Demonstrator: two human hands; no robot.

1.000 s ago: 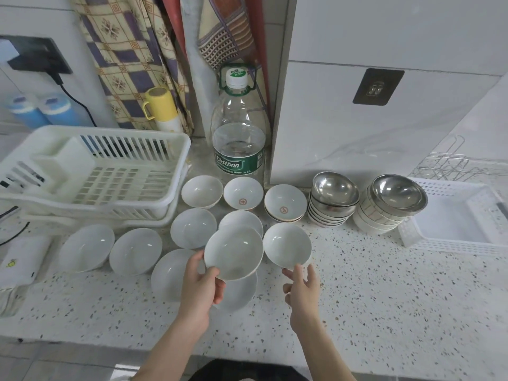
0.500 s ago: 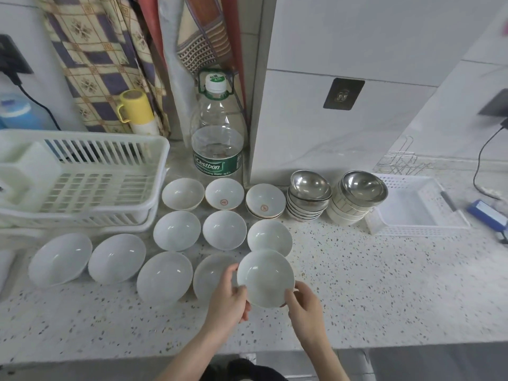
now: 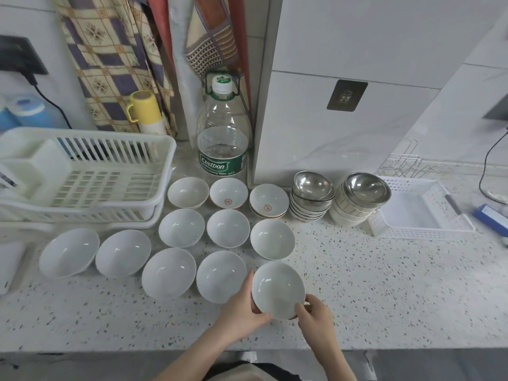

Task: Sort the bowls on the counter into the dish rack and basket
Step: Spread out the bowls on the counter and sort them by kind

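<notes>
Both hands hold one white bowl [image 3: 277,288] near the counter's front edge: my left hand [image 3: 242,309] grips its left rim and my right hand [image 3: 313,312] pinches its lower right rim. Several more white bowls [image 3: 228,228] stand in rows to its left and behind it. Two stacks topped by steel bowls [image 3: 312,185] [image 3: 365,187] stand further back on the right. The white dish rack [image 3: 90,177] sits at the back left. A flat white basket [image 3: 423,213] lies at the right.
A large water bottle [image 3: 222,138] stands behind the bowls against a white cabinet side [image 3: 330,125]. A yellow mug [image 3: 145,108] and hanging cloths are at the back. A wire rack [image 3: 404,166] and a blue box [image 3: 492,218] lie far right.
The held bowl has travelled from above the middle bowls to the right and down toward the front edge. My right hand, free before, now grasps its rim.
</notes>
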